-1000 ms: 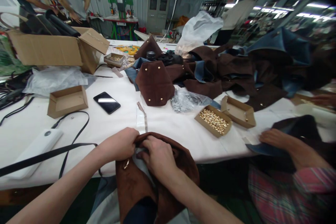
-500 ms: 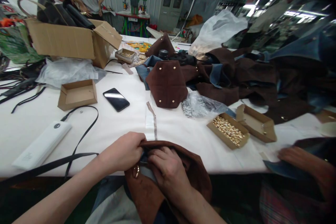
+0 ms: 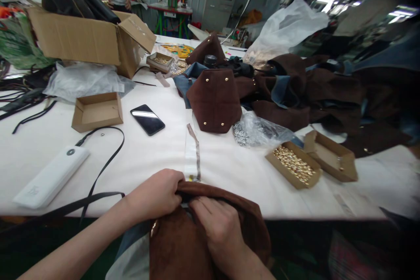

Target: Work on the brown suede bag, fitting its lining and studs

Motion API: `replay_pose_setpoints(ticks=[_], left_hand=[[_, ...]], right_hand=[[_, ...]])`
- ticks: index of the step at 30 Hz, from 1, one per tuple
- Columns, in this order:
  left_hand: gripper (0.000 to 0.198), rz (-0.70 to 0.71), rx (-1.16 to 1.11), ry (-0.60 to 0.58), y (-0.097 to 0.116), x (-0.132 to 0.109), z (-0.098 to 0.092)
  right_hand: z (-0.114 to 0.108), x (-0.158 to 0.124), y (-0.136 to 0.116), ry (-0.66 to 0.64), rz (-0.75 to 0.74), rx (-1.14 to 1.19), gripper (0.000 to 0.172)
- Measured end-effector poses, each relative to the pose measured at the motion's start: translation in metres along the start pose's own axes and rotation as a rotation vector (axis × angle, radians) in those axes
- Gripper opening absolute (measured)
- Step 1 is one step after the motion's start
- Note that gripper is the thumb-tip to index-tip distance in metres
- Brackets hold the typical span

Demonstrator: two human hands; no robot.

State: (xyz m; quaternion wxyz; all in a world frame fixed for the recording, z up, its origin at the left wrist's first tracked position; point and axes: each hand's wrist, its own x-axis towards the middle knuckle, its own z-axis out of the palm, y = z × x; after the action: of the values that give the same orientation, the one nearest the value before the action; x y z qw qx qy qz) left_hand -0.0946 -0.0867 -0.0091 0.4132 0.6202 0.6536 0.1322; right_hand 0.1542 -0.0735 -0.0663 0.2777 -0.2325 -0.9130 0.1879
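Observation:
A brown suede-like bag (image 3: 183, 243) lies over my lap against the table's front edge, with a gold metal ring on its left side. My left hand (image 3: 166, 190) grips the bag's upper edge, fingers curled over it. Inside the opening, my right hand (image 3: 218, 223) has its fingers bent and pressed against the bag; the fingertips are partly hidden in the fold. Just beyond lies a narrow grey-brown strip (image 3: 197, 157) on the white tabletop. A finished-looking brown bag base with gold studs (image 3: 215, 103) stands farther back.
To the right are a box of gold studs (image 3: 293, 165), another cardboard box (image 3: 331, 157) and a plastic bag of metal rings (image 3: 259, 131). Left lie a phone (image 3: 147, 119), white power bank (image 3: 52, 177), cable and shallow box (image 3: 97, 113). Brown bags (image 3: 331, 92) pile up behind.
The brown bag's front panel has swung up and left, covering more of my lap. My right hand has shifted slightly right and down. Another person's hand at the right has left view.

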Motion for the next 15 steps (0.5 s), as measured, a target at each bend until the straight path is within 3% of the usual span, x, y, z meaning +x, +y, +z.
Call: replay_pose_setpoints(ticks=[7, 15], left_hand=[[0.028, 0.067, 0.008, 0.051, -0.0066, -0.0031, -0.0014], [0.023, -0.06, 0.215, 0.083, -0.0039, -0.0027, 0.0071]], right_hand=[[-0.0019, 0.0049, -0.0011, 0.046, -0.056, -0.008, 0.02], [-0.0016, 0.0049, 0.0001, 0.029, -0.005, -0.009, 0.02]])
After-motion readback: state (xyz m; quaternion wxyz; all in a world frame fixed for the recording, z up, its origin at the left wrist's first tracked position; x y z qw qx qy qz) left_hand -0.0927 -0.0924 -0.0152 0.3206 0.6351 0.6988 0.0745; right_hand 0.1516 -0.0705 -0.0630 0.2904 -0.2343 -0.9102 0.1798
